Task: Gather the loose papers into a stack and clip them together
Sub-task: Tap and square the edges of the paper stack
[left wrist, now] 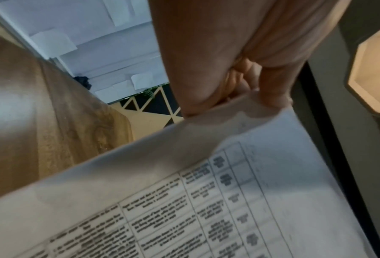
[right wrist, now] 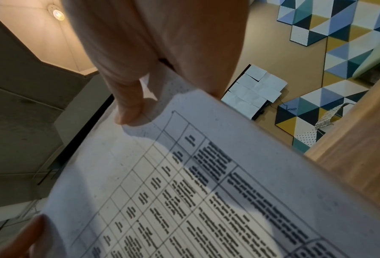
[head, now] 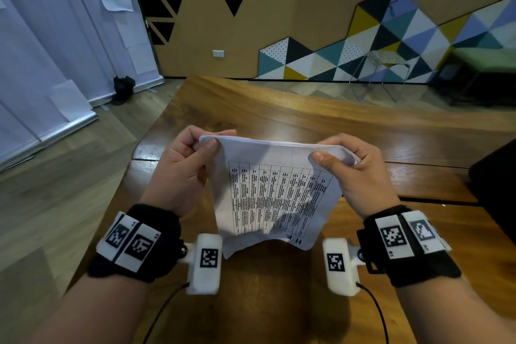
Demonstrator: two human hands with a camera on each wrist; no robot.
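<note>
The left hand [left wrist: 235, 57] pinches the upper corner of the papers [left wrist: 206, 200], whose printed table faces the camera, above the wooden table [left wrist: 40, 122].

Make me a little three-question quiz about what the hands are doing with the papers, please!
1. True or false: the papers lie flat on the wooden table.
2. Which hand holds the papers? A) only the left hand B) only the right hand C) both hands
3. Fill in the missing word: the top sheet is printed with a ____ full of text.

Key:
1. False. They are held up above the table, and the lower edge hangs free.
2. C. Each hand pinches one top corner, thumb on the printed side.
3. Table, or grid. No clip can be seen in any view.
</note>
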